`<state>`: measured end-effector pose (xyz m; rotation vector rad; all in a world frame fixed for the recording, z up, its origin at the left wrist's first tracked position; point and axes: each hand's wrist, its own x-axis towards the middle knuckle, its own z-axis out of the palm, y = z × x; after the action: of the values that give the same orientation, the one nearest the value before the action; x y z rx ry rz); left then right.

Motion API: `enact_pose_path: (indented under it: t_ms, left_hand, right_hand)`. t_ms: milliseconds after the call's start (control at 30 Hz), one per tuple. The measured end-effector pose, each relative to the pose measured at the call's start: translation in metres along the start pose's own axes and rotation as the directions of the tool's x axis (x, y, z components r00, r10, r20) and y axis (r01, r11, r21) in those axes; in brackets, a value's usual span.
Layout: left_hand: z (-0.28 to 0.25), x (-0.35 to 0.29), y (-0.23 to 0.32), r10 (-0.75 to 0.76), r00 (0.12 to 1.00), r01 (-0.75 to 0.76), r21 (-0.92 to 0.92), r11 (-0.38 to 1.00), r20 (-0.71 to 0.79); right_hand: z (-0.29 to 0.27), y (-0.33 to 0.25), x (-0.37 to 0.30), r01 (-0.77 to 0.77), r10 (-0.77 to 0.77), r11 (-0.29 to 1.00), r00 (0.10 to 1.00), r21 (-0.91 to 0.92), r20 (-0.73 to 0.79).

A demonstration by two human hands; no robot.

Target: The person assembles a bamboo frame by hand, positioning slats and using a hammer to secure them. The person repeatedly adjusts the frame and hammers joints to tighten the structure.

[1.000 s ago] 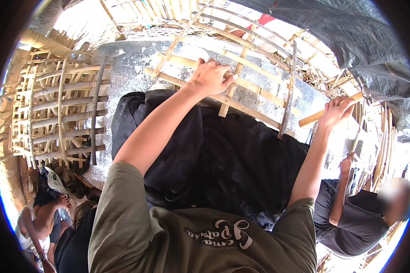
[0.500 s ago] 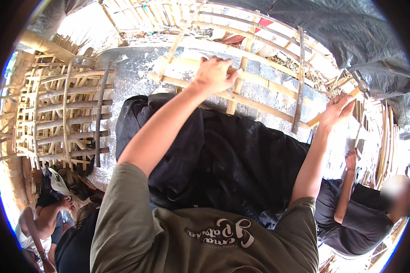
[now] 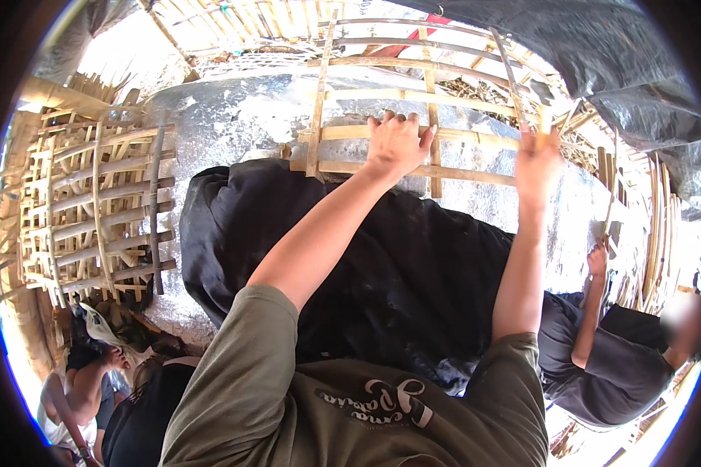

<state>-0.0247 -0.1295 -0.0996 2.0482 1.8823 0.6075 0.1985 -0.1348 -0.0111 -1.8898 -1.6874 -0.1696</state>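
Note:
A lattice of split bamboo slats [image 3: 475,137] lies across the concrete-like grey surface in front of me, its near edge by the dark cloth over my lap. My left hand [image 3: 398,145] grips one of its long slats beside a middle crosspiece, fingers curled over the far side. At the lattice's right end is my right hand [image 3: 537,167], smeared by motion and closed around the handle of a hammer [image 3: 547,118]. The hammer's head is too blurred to make out. Dark cloth [image 3: 413,265] spreads beneath both forearms.
A finished-looking stack of bamboo lattices [image 3: 109,202] stands at the left. At the right sits a person in dark clothes [image 3: 615,366], one hand on a thin stick. Other people [image 3: 70,405] crouch at the lower left. Black plastic sheeting [image 3: 600,54] hangs at the upper right.
My right hand has swung the hammer leftward onto the lattice's right end. The lattice has turned more level and shifted, and my left hand has moved slightly right along with it.

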Motion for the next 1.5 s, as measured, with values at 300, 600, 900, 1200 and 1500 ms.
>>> enact_pose_path:
  t_ms: [300,600,900,1200,1500]
  left_hand:
    - [0.021,-0.010,0.009,-0.120,0.992,0.120,-0.007,0.993,-0.023]
    - [0.027,-0.019,0.008,-0.252,0.966,0.249,-0.061,0.967,-0.060]
    - [0.019,-0.017,0.007,-0.267,0.963,0.267,-0.024,0.963,0.026]
    - [0.004,0.007,0.006,-0.281,0.889,0.250,0.131,0.959,0.361]
    - [-0.038,0.064,-0.035,-0.108,0.960,-0.061,0.569,0.820,0.259]
  right_hand:
    - [0.101,-0.012,-0.038,0.231,-0.128,0.948,0.906,-0.217,0.404]
    - [0.098,-0.026,-0.048,0.224,-0.070,0.952,0.824,-0.210,0.562]
    - [0.110,-0.016,-0.053,0.182,-0.071,0.976,0.780,-0.116,0.622]
    - [0.106,-0.016,-0.056,0.184,-0.091,0.978,0.809,-0.104,0.580]
    - [0.110,-0.014,-0.060,0.211,-0.104,0.971,0.789,-0.109,0.606]
